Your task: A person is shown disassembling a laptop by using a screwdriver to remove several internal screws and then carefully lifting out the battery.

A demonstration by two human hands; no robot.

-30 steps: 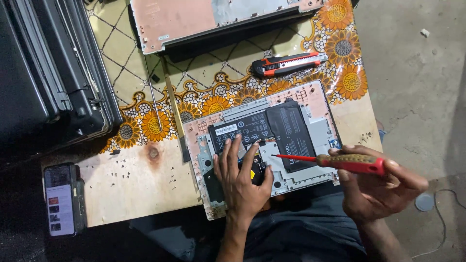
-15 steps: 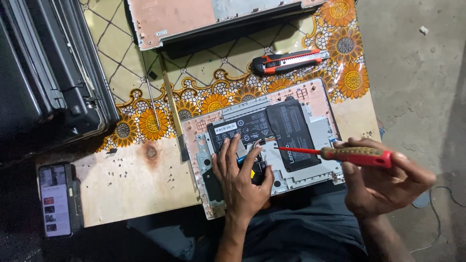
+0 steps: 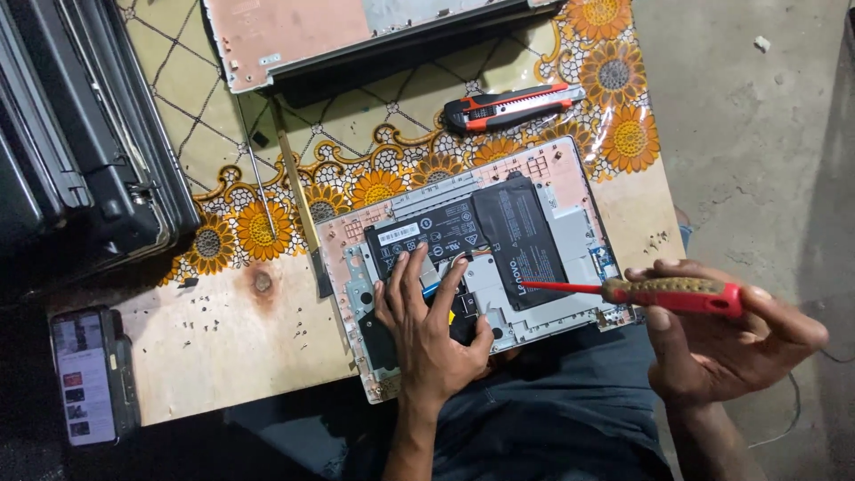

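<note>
An opened laptop (image 3: 570, 191) lies bottom-up on the table edge, its black battery (image 3: 517, 240) and inner boards exposed. My left hand (image 3: 427, 330) presses flat on the laptop's lower left part, fingers spread over the black battery label and a small blue ribbon tab. My right hand (image 3: 721, 343) grips a screwdriver (image 3: 641, 291) with a red and amber handle, held sideways. Its red shaft tip hovers at the battery's lower right edge.
A red and black utility knife (image 3: 508, 107) lies above the laptop. A removed pink cover panel (image 3: 338, 31) sits at the top. Stacked dark laptops (image 3: 80, 134) fill the left. A phone (image 3: 85, 374) lies lower left. Loose screws (image 3: 200, 312), a thin rod (image 3: 256, 178) and a metal strip (image 3: 298, 200) dot the table.
My right hand has drawn the screwdriver rightward, away from my left hand, its tip now at the battery's edge. My left hand stayed pressed on the laptop.
</note>
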